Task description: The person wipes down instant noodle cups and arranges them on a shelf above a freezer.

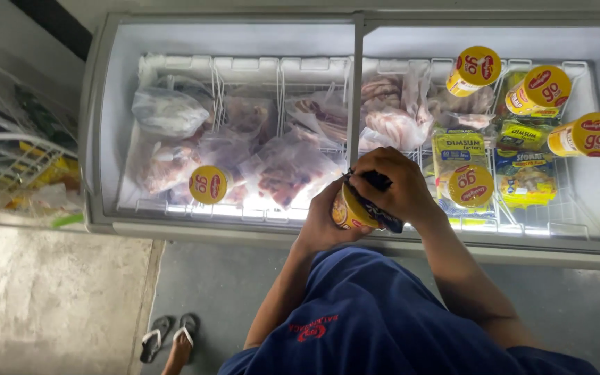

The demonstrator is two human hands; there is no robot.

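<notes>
Head view: both forearms are raised from a blue shirt [376, 319] toward the front edge of a chest freezer [105, 139] with sliding glass lids. The left hand [321, 219] is cupped from below and behind around a yellow tube-shaped pack [350, 212], its fingers closed on the pack's side. The right hand [394, 184] is laid over the top of the same pack, fingers curled down and pressed together on a dark wrapper [380, 182] at its upper end. The pack is held just above the freezer's front rim, near the middle where the two lids meet.

Most of the held pack is covered by the two hands; only its yellow end and a dark strip are seen. The bagged meat [279, 167] under the glass is blurred by frost and glare, so the bags cannot be counted surely. The rack [8, 160] at the left is cut off by the frame.

Five more yellow tube packs are counted: one on the left lid [208, 185], one at the right [471, 186] and three [473, 69] [539, 90] [585, 135] at the upper right. One pair of sandals [168, 335] is seen on the floor, with a foot in one of them.
</notes>
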